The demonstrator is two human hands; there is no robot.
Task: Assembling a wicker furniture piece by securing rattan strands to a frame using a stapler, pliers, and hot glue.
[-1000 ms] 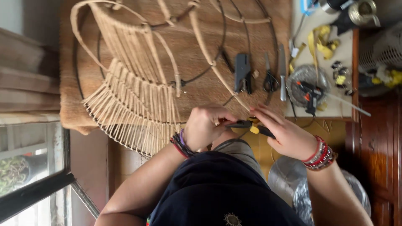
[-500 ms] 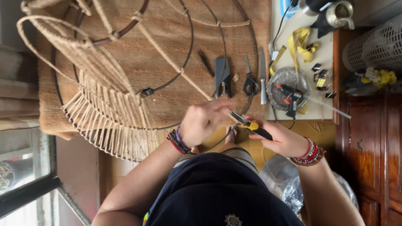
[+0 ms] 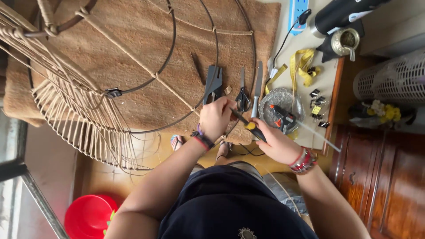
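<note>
Soft, even daylight, moderately bright.
Brightest along the pale left edge by the window frame [image 3: 17,168]; faint, diffuse shadows under the rope frame [image 3: 84,119]; mild glare on the foil dish [image 3: 280,99]; slightly soft focus throughout, more so toward lower corners; wide-angle stretch at edges.

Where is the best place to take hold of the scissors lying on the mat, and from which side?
Probably by the dark finger loops of the scissors, the end nearest the person, coming from above. They lie flat on the woven mat with blades pointing away, between the pliers and a knife. The left hand is close beside the loops.
</note>
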